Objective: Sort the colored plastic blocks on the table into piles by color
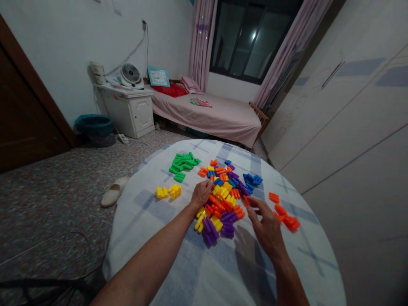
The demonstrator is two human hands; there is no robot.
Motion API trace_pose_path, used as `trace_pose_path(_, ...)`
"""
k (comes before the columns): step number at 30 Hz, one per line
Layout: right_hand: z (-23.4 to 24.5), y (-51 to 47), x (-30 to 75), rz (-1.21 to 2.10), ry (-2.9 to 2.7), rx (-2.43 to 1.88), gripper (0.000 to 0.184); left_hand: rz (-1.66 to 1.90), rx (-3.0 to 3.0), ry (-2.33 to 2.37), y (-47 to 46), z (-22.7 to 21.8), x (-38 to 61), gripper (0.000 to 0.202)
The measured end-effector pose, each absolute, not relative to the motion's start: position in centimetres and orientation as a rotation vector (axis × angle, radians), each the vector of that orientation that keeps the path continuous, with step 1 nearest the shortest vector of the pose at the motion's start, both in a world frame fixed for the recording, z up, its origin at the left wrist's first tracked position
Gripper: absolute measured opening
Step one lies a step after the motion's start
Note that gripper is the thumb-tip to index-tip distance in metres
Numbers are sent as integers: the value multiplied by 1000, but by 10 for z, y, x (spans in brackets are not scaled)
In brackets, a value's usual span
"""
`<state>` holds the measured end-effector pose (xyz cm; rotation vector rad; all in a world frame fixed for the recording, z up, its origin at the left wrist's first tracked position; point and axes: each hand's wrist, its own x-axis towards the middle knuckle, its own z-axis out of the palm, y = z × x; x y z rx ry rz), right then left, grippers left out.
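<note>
A mixed heap of plastic building pieces [222, 192] in yellow, orange, purple and blue lies mid-table. My left hand [202, 193] rests at the heap's left side, fingers curled together; whatever they hold, if anything, is hidden. On the other side, my right hand [266, 223] pinches an orange building piece [246, 200] between thumb and fingers, just off the heap's edge. Sorted by colour around the heap are green pieces [183, 162], yellow pieces [168, 192], blue pieces [253, 180] and orange pieces [288, 219]. Purple pieces [210, 231] sit at the heap's near edge.
The round table [178, 272] wears a checked white-and-blue cloth. Beyond it stand a bed [219, 117], a white cabinet [140, 112] with a fan [130, 75], and a bin [95, 129]. A wardrobe [344, 140] rises at the right; a slipper [114, 192] lies on the floor.
</note>
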<state>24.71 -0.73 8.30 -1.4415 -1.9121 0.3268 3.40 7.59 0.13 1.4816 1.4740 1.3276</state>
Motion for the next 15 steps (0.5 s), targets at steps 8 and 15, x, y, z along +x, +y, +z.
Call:
trace_pose_path(8,99,32,236,359,-2414,-1291,57,1330,1489,1476,76,2,36,45)
trace_pose_path(15,39,63,232,548,-2529,-1264,79,1321,1511,1495,76,3,34,41)
